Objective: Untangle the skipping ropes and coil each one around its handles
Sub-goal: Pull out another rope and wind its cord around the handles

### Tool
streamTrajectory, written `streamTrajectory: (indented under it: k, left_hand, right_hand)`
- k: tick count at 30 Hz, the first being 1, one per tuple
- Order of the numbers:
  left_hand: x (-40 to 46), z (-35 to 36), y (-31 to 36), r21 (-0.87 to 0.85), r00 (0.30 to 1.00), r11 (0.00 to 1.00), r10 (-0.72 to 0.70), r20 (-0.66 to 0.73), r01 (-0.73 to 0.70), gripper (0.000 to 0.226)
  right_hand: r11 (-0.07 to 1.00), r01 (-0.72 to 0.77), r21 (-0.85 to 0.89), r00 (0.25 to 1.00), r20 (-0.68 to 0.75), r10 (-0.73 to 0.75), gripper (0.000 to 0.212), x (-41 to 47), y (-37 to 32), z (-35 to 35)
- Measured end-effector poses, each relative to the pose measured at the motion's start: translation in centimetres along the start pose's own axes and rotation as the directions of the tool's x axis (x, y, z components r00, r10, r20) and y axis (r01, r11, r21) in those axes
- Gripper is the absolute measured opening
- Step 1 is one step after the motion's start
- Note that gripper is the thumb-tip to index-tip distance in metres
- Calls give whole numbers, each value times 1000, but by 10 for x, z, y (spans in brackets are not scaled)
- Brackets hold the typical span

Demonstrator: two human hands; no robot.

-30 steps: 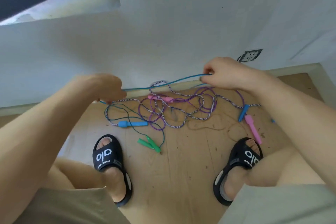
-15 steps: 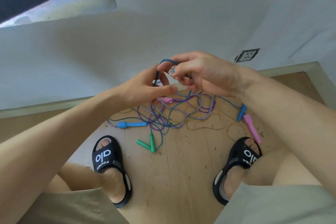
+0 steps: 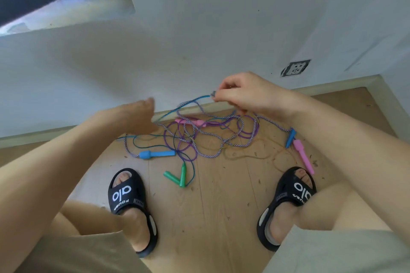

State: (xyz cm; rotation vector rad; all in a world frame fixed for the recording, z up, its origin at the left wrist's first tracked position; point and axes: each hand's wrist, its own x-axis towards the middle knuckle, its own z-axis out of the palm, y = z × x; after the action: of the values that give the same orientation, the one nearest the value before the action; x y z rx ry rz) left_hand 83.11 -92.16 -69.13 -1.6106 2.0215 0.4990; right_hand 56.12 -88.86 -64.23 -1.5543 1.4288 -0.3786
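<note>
A tangle of skipping ropes (image 3: 213,135) lies on the wooden floor by the wall. A thin blue rope (image 3: 190,101) rises from it to my right hand (image 3: 244,93), which pinches it together with a striped cord. My left hand (image 3: 137,117) hovers to the left of the tangle, blurred, fingers apart, holding nothing. Handles lie around the pile: a blue handle (image 3: 157,154) at the left, two green handles (image 3: 177,176) in front, a pink handle (image 3: 190,122) inside the tangle, and a blue handle (image 3: 290,137) beside a pink handle (image 3: 304,156) at the right.
My feet in black sandals stand on the floor, left sandal (image 3: 131,204) and right sandal (image 3: 286,204), either side of bare floorboards. A white wall with a skirting board (image 3: 332,85) runs behind the ropes. A wall socket (image 3: 295,67) sits at the right.
My hands, which met above the tangle half a second ago, have parted. The left hand has let go of the blue rope and dropped left; the right keeps its hold.
</note>
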Motion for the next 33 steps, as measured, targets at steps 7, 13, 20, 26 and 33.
streamTrajectory:
  k: [7, 13, 20, 26, 33]
  left_hand:
    - [-37, -23, 77, -837, 807, 248, 494, -323, -487, 29]
    - [-32, -21, 72, -504, 892, 739, 323, -316, -446, 44]
    - [-7, -13, 1, 154, 995, 987, -29, -93, 44, 30]
    - [-23, -7, 54, -650, 844, 549, 431, -318, -525, 85]
    - [-32, -4, 81, -745, 864, 478, 425, -268, -466, 29]
  right_hand:
    - [842, -4, 539, 983, 155, -94, 32, 0, -16, 17]
    - [882, 7, 472, 997, 59, -40, 20, 0, -12, -2]
    - [967, -63, 247, 994, -75, 84, 15, 0, -3, -17]
    - [751, -54, 658, 991, 126, -38, 16, -4, -18, 8]
    - [672, -23, 740, 988, 118, -95, 24, -6, -30, 3]
